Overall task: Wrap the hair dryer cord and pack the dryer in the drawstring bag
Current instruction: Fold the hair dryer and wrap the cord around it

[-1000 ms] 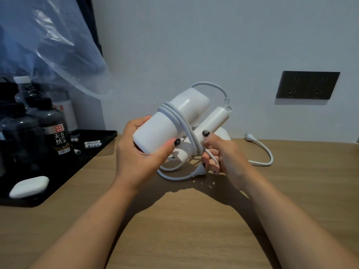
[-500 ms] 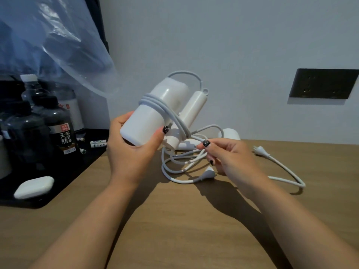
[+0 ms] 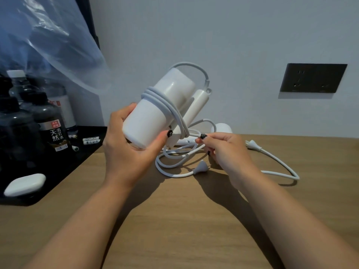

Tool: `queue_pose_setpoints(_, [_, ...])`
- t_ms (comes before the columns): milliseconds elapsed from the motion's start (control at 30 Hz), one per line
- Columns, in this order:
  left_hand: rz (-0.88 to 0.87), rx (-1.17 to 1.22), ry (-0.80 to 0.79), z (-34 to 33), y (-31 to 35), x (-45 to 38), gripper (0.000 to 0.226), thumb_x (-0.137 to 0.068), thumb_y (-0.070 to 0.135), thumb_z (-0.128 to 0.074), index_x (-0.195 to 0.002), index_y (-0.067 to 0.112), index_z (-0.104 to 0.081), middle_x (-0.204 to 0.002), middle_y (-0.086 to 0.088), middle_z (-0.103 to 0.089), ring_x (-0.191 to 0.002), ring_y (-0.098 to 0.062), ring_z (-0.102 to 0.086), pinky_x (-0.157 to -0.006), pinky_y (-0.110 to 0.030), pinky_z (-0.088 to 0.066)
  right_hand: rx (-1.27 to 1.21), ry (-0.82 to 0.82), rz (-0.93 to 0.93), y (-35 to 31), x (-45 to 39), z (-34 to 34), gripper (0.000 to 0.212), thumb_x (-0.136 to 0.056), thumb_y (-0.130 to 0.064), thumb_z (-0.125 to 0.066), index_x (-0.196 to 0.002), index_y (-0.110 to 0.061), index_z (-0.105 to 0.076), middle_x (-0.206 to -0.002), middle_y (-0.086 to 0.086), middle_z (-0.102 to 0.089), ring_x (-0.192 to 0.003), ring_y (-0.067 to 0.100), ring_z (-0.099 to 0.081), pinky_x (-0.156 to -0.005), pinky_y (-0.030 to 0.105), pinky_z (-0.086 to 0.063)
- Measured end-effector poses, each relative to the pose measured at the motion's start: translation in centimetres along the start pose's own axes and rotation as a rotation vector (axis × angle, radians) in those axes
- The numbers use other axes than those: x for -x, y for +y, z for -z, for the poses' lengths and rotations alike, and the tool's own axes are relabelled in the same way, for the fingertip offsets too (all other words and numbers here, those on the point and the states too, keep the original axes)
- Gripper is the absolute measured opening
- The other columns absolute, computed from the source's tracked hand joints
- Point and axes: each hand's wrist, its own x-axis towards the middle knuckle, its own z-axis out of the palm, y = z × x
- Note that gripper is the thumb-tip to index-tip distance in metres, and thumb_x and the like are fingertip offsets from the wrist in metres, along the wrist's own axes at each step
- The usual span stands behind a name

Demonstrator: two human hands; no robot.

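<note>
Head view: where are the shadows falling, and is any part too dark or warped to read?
Head view: hand shadows fall toward the camera on the table, hiding none of the cord; the black tray and bottles at left are dim; wide-angle bending tilts the wall socket.

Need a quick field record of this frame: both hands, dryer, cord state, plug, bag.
left hand: grips hair dryer barrel, held above table
right hand: pinches cord near the handle
cord: several turns round the barrel, rest loose on table
plug: on table, unwrapped
second white cord: on table at right
drawstring bag: not identifiable in view
</note>
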Motion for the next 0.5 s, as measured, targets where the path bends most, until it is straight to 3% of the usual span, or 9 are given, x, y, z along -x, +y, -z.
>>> queue_pose_setpoints(200, [-0.201, -0.085, -0.077, -0.3, 0.0, 0.3, 0.073, -0.072, 0.045, -0.078, -0.129, 0.017, -0.041, -0.123, -0.004, -0.049, -0.11, -0.007, -0.045, -0.085, -0.007, -0.039, -0.077, 0.03, -0.062, 0.0, 0.2, -0.3, 0.026, -0.091, -0.024, -0.06, -0.078, -0.009, -0.077, -0.063, 0.001, -0.055, -0.064, 0.01, -0.047, -0.063, 0.026, -0.039])
queue_pose_setpoints(300, [-0.331, -0.128, -0.136, -0.6, -0.1, 0.4, 0.07, -0.074, 0.04, -0.074, -0.129, 0.014, -0.041, -0.125, -0.015, -0.051, -0.115, -0.019, -0.048, -0.091, -0.018, -0.042, -0.167, 0.011, -0.083, 0.0, 0.3, -0.4, 0.038, -0.09, -0.04, -0.056, -0.076, -0.008, -0.072, -0.061, 0.001, -0.054, -0.059, 0.011, -0.047, -0.057, 0.024, -0.036])
queue_pose_setpoints(400, [-0.406, -0.139, -0.173, -1.0, 0.2, 0.5, 0.067, -0.076, 0.036, -0.074, -0.13, 0.016, -0.039, -0.127, -0.022, -0.052, -0.12, -0.028, -0.049, -0.092, -0.028, -0.045, -0.269, -0.035, -0.075, -0.1, 0.5, -0.4, 0.047, -0.092, -0.049, -0.05, -0.088, -0.005, -0.068, -0.063, 0.001, -0.054, -0.052, 0.007, -0.046, -0.048, 0.017, -0.036])
queue_pose_setpoints(500, [-0.444, -0.156, -0.179, -1.1, 0.2, 0.8, 0.066, -0.076, 0.032, -0.074, -0.131, 0.017, -0.041, -0.128, -0.022, -0.05, -0.121, -0.032, -0.049, -0.089, -0.038, -0.05, -0.253, -0.07, -0.015, 0.2, 0.3, -0.5, 0.056, -0.088, -0.068, -0.044, -0.082, -0.017, -0.067, -0.067, 0.004, -0.057, -0.06, 0.012, -0.046, -0.055, 0.025, -0.032])
